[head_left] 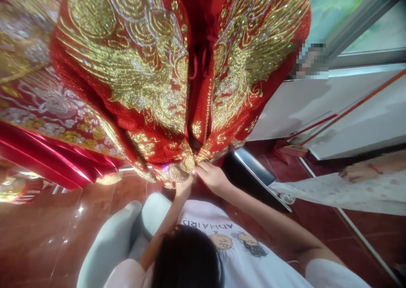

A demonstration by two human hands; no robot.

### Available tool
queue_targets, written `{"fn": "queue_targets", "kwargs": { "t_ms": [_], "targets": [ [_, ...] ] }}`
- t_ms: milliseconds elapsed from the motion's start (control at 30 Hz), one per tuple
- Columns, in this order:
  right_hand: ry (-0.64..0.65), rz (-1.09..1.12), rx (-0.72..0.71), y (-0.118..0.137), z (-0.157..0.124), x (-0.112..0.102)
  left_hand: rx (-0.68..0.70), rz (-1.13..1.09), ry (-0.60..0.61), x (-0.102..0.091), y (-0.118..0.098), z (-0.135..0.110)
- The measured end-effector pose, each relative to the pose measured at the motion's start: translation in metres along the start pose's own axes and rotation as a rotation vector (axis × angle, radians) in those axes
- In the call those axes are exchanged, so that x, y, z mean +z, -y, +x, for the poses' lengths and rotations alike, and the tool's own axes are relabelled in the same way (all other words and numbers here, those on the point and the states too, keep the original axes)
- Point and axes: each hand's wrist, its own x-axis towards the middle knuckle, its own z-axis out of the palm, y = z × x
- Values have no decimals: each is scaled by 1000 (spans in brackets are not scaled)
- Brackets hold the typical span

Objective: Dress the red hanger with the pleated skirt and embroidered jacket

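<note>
A red jacket (149,85) with dense gold and silver embroidery hangs open in front of me, its two front edges coming together low down. My left hand (184,187) pinches the jacket's lower front edge, beside a round gold embroidered patch. Against it, my right hand (213,177) has its fingers closed on the same edge from the other side. The fingertips of both hands meet there, and the exact fastening between them is hidden. Inside the jacket's opening, dark red ties (203,61) hang down.
Other embroidered red garments (53,97) hang at the left, above shiny red cloth (47,152). A black glossy object (256,169) stands near my right arm. At the right are another person's hand (358,172) and a long-handled red dustpan (283,150) by the white wall.
</note>
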Motion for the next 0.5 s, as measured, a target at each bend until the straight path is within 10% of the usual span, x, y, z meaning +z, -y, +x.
{"fn": "queue_targets", "kwargs": {
  "t_ms": [267, 500],
  "targets": [
    [133, -246, -222, -4, 24, -43, 69, 21, 56, 2, 3, 10],
    [162, -271, -159, 1, 27, -28, 125, -9, -33, -3, 24, 22]
  ]
}}
